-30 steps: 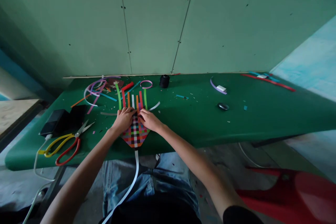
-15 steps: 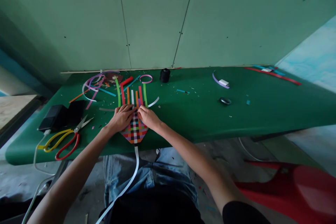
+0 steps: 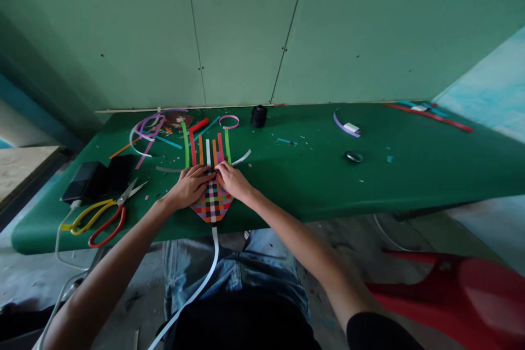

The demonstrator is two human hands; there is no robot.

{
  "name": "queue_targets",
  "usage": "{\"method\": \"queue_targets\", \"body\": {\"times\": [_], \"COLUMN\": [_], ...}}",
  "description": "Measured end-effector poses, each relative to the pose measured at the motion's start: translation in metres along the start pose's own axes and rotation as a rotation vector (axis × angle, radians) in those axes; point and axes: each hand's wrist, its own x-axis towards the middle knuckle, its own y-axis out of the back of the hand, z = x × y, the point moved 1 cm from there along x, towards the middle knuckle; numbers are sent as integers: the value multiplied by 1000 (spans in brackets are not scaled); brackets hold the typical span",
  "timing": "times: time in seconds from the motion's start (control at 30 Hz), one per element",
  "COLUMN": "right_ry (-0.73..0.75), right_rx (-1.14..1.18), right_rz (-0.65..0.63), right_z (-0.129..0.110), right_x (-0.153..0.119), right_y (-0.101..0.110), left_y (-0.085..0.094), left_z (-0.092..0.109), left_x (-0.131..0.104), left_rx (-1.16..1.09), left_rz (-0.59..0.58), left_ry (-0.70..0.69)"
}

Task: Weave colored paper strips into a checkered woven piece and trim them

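A woven piece of coloured flat strips (image 3: 212, 209) lies near the front edge of the table, narrowing to a blunt end towards me. Loose strip ends, green, red, orange and white (image 3: 208, 152), stick out from its far side. My left hand (image 3: 189, 185) rests on its left part, fingers stretched across the weave. With bent fingers, my right hand (image 3: 230, 179) pinches at the weave's upper right; the exact strip is hidden under the fingertips. A long white strip (image 3: 215, 254) hangs from the near end down over my lap.
Scissors with yellow and red handles (image 3: 110, 213) lie left, beside a black box with a cable (image 3: 84, 183). Loose strips (image 3: 150, 128), a red-handled tool (image 3: 199, 124) and a black spool (image 3: 258, 116) lie farther back. A dark shiny oval object (image 3: 353, 157) sits right.
Both hands stay on the woven piece, with only slight finger shifts. The whole view has moved a little.
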Motion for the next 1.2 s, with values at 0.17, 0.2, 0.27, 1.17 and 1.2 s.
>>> {"method": "queue_targets", "body": {"times": [0.17,0.2,0.27,1.17,1.2], "right_ry": [23,22,23,75,78], "right_rx": [0,-8,-20,-32,-31], "right_rz": [-14,-11,-5,20,20], "right_z": [0,1,1,3,2], "right_x": [1,1,1,-2,-1], "right_y": [0,-1,-2,-6,-6], "left_y": [0,1,3,-5,-5], "left_z": [-1,-1,1,4,4], "left_x": [1,1,1,19,18], "left_rx": [23,24,24,-112,-111], "left_rz": [12,15,18,141,139], "left_ry": [-44,-54,-74,116,117]}}
